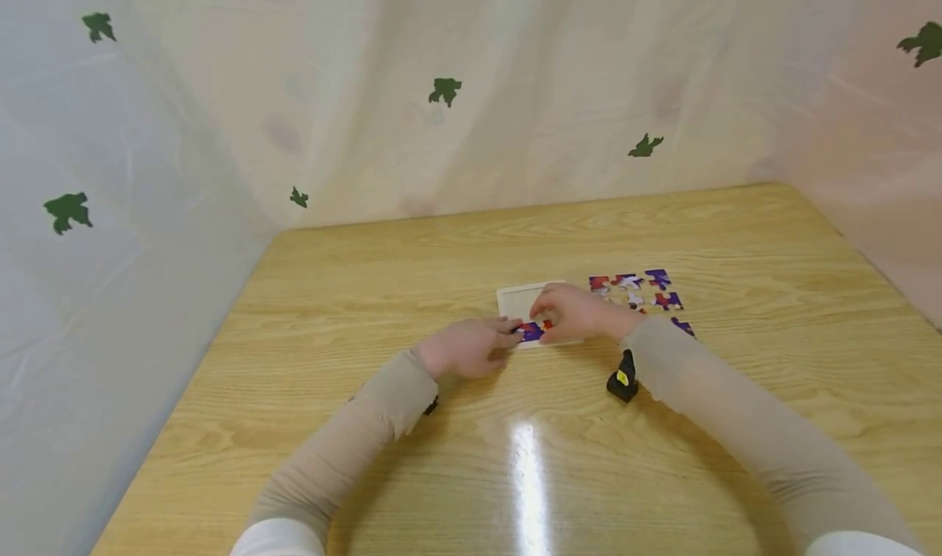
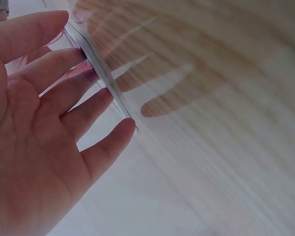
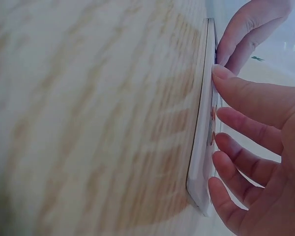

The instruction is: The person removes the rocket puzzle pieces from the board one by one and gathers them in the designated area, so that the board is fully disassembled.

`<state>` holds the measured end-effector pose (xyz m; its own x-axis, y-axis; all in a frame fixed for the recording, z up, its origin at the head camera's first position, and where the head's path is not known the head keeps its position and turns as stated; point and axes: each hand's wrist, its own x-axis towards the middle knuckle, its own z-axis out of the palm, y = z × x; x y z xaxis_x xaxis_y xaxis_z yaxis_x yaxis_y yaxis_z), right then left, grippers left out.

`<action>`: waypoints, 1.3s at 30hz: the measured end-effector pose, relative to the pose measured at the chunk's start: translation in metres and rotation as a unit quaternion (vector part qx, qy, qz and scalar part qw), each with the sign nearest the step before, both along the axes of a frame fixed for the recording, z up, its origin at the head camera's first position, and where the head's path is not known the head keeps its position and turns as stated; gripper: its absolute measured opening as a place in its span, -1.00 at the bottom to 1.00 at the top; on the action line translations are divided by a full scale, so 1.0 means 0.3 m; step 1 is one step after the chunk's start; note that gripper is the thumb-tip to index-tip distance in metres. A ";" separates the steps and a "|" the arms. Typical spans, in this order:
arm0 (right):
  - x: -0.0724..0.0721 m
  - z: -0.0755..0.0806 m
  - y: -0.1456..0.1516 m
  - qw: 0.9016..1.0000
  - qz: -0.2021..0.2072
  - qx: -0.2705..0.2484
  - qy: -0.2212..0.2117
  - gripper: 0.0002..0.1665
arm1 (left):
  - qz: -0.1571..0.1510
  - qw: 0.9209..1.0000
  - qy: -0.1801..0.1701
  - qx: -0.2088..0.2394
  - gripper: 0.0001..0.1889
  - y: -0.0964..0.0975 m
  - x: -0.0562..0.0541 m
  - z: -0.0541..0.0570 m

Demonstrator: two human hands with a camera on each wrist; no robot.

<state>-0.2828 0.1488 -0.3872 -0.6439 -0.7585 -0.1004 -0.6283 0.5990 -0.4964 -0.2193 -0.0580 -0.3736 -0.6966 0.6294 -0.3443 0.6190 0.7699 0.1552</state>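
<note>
A white puzzle tray [image 1: 524, 298] lies flat on the wooden table [image 1: 441, 278]. A few red and purple pieces [image 1: 534, 331] sit in its near part. My left hand [image 1: 478, 345] rests to the left of the tray, and its straight fingers [image 2: 96, 98] touch the tray's edge [image 2: 101, 69]. My right hand [image 1: 580, 311] lies over the tray's right side. Its thumb [image 3: 236, 81] is against the tray's rim [image 3: 202, 147] and its fingers [image 3: 236, 162] press on the surface. Neither hand holds a piece that I can see.
Several loose red, purple and white puzzle pieces [image 1: 639, 289] lie just right of the tray. A pale curtain [image 1: 441, 90] with green leaf prints hangs around the far and side edges of the table. A black wrist camera [image 1: 622, 378] sits under my right forearm.
</note>
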 end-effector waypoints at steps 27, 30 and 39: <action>-0.008 -0.017 -0.001 1.000 0.016 -0.016 -0.018 -0.71 | 0.003 1.000 0.008 -0.006 -0.48 0.008 0.006 0.007; -0.008 -0.021 -0.001 1.000 0.016 -0.018 -0.018 -0.71 | 0.006 1.000 0.007 -0.010 -0.48 0.010 0.006 0.005; -0.007 -0.022 -0.010 0.999 -0.005 -0.007 -0.038 -0.72 | -0.001 1.000 0.015 -0.011 -0.48 0.014 0.005 0.001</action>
<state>-0.2849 0.1458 -0.3938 -0.6422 -0.7539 -0.1387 -0.5829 0.5978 -0.5504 -0.2176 -0.0539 -0.3733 -0.7059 0.6231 -0.3368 0.6247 0.7718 0.1185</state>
